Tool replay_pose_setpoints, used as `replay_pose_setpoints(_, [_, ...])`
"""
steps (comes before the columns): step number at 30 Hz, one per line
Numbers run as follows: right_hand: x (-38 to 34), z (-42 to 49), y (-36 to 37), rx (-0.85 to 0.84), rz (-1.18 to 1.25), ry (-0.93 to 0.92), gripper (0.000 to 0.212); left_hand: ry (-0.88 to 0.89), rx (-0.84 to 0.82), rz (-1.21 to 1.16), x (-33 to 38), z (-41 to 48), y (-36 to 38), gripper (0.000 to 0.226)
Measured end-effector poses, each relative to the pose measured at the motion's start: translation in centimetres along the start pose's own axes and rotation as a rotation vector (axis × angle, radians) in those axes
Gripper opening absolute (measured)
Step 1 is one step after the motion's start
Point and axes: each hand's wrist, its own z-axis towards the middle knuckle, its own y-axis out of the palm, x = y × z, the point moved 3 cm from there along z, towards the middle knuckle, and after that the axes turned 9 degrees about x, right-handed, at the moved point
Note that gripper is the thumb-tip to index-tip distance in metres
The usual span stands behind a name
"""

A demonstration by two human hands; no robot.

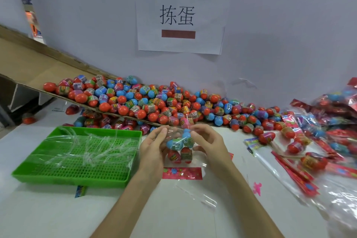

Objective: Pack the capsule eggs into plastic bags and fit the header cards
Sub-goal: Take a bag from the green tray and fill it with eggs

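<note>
Left hand [154, 146]: forearm enters from the lower edge, palm turned inward, fingers reaching up to the top of a clear bag [179, 157] and closed on its film. Right hand [210, 145]: mirrored pose, fingers curled over the bag's upper right side, thumb pressed against its flank. The two hands face each other with the bag clamped between them, lifted just above the surface [48, 208].

The bag is thin, glossy and transparent. Inside it are several eggs [174, 144]: smooth plastic ovoids, blue ones above and red ones below, each wrapped in a printed band.

A header card [181, 173], a flat red-pink printed strip, lies on the surface just below the bag.

Behind the hands is a pile [154, 102] of loose eggs, red and blue, spilling off a sloped sheet of brown cardboard [29, 63].

On the left is a green tray [67, 177] of perforated plastic with low walls, holding crinkled clear film.

On the right are more flat red cards [295, 170] in a loose stack, with packed bags [328, 112] heaped beyond them.

A white paper sign [181, 44] is fixed to the pale wall.
</note>
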Motion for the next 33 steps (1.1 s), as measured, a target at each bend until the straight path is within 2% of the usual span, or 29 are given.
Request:
replay_pose_setpoints(2, [0.0,0.0,0.0,0.018,0.011,0.006,0.005,-0.005,-0.008,0.006,0.0,0.0,0.0,0.017])
replay_pose_setpoints(3, [0.1,0.2,-0.3,0.032,0.031,0.011,0.008,-0.01,-0.015,0.002,0.0,0.0,0.0,0.016])
replay_pose_setpoints(8, [-0.2,0.5,-0.9,0.069,0.129,0.033,0.007,-0.044,-0.087,-0.035,0.5,-0.1,0.2,0.034])
replay_pose_setpoints(14, [-0.7,0.1,0.7,0.02,0.144,-0.017,0.01,-0.109,-0.091,-0.092,0.8,-0.6,-0.3,0.05])
replay_pose_setpoints(19, [-0.8,0.1,0.7,0.062,0.145,-0.026,0.012,-0.121,-0.169,-0.098,0.9,-1.1,-0.1,0.021])
replay_pose_setpoints(21, [-0.8,0.0,0.6,0.087,0.145,-0.024,0.013,-0.15,-0.199,-0.081,0.6,-1.3,0.1,0.024])
replay_pose_setpoints(26, [-1.1,-0.2,0.6,0.105,0.16,-0.044,0.011,-0.103,-0.288,0.074,0.8,-2.1,0.4,0.051])
replay_pose_setpoints(30, [-1.2,-0.4,0.7,0.103,0.188,-0.061,0.012,-0.123,-0.366,0.105,0.6,-2.6,0.6,0.034])
replay_pose_setpoints(33, [-1.4,-0.6,0.7,0.07,0.239,-0.041,0.019,-0.137,-0.358,0.057,0.6,-2.5,0.7,0.029])
